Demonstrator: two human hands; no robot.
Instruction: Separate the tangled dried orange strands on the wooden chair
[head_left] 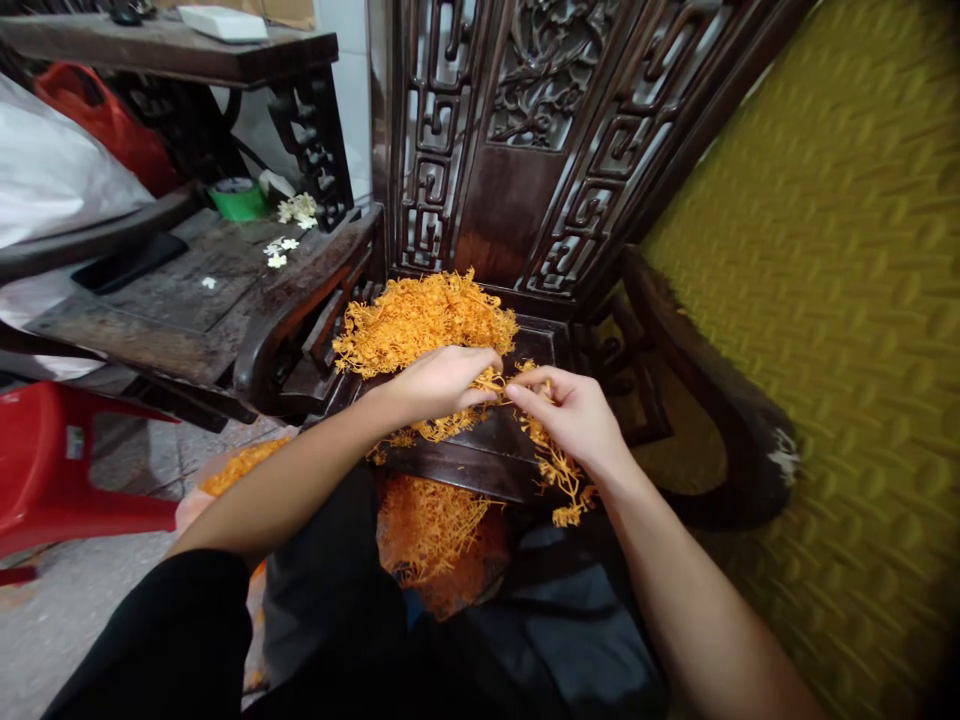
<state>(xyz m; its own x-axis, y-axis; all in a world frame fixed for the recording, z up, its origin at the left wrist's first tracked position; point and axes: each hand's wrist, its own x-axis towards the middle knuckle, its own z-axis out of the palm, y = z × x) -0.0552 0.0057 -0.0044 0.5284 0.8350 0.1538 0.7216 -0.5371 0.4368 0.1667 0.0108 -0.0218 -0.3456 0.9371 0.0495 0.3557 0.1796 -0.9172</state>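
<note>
My left hand [450, 382] is closed, with thumb and fingers pinching thin orange branching sprigs, plastic by their look. Close by on the right, my right hand [571, 415] pinches the end of a strand between thumb and forefinger. A string of orange sprigs [559, 470] hangs below that hand, over the front edge of the dark carved wooden chair's seat [465, 458]. Behind my left hand, a large heap of orange sprigs [427, 320] lies on the seat. Lower down, between my legs, an open bag [450, 595] holds more sprigs [431, 525]. My fingers hide exactly where the strands meet.
The chair's carved back [506, 205] rises ahead, and its right armrest [750, 430] curves beside a yellow-green textured surface [840, 270]. On the left wooden seat [135, 335] are a green tape roll [238, 203] and small white flower pieces [281, 247]. A red stool [60, 470] stands lower left.
</note>
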